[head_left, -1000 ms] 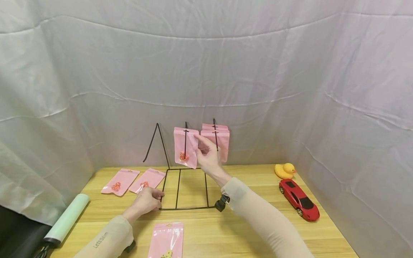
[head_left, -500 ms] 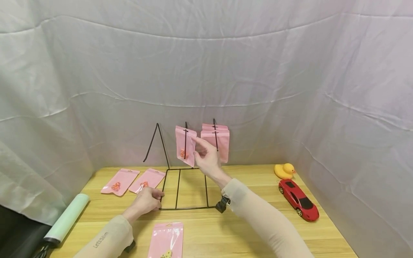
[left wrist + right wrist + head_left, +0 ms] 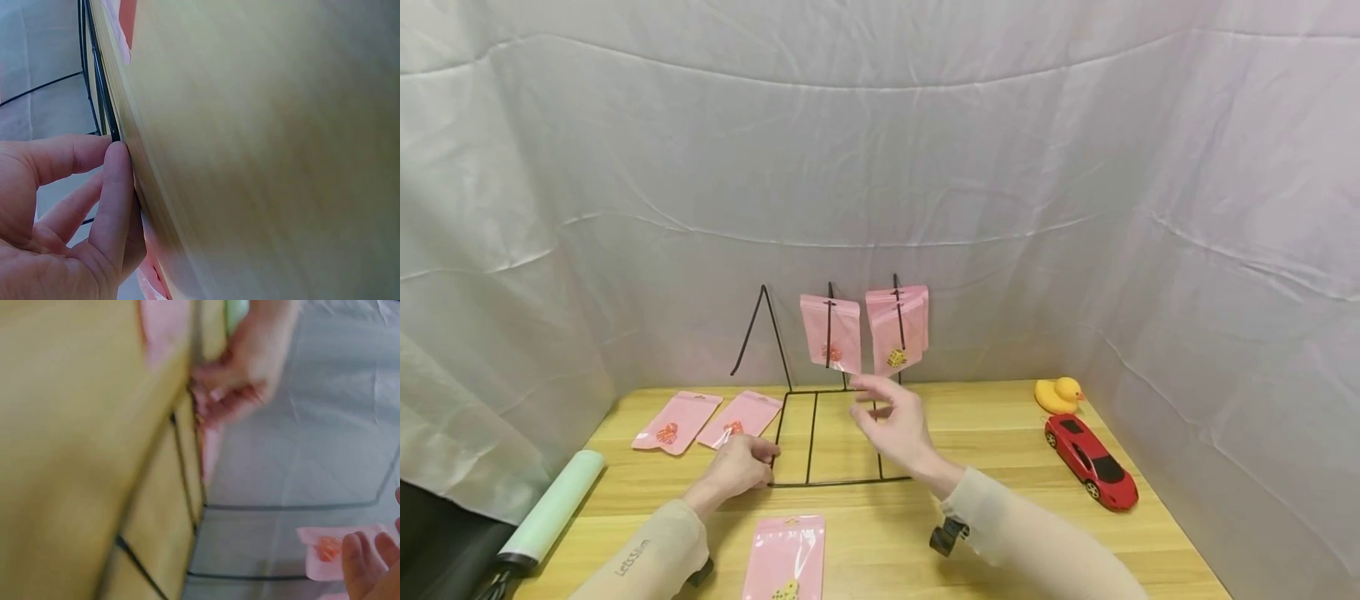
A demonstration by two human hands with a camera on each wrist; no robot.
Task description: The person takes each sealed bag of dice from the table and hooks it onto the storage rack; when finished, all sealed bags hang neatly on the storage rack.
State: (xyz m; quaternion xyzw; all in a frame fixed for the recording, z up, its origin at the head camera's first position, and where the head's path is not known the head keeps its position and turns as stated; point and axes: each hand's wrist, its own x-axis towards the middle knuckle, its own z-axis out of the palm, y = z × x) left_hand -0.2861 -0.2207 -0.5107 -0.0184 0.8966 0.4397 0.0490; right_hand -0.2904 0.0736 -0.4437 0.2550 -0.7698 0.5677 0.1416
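Note:
My left hand [image 3: 739, 465] pinches the near left corner of a black wire rack [image 3: 842, 482]; in the left wrist view thumb and finger close on its bar. My right hand [image 3: 901, 421] is over the rack's base, fingers loosely bent and holding nothing, just below the hanging bags. From the rack's middle hook hangs a pink zip bag [image 3: 842, 321] with red dice in it. Two more pink bags [image 3: 883, 317] hang on the right hook, the front one showing a yellow die [image 3: 897, 357]. The left hook [image 3: 748, 333] is bare.
Two pink bags with red dice [image 3: 677, 423] lie left of the rack. Another pink bag [image 3: 784, 550] with yellow dice lies in front. A mint-green cylinder [image 3: 553, 504] is at the left edge. A yellow duck [image 3: 1058, 394] and red toy car [image 3: 1091, 462] stand right.
My right hand has let go of the bag on the middle hook and moved down and toward me. The hanging bags have swung and turned. My left hand stays on the rack.

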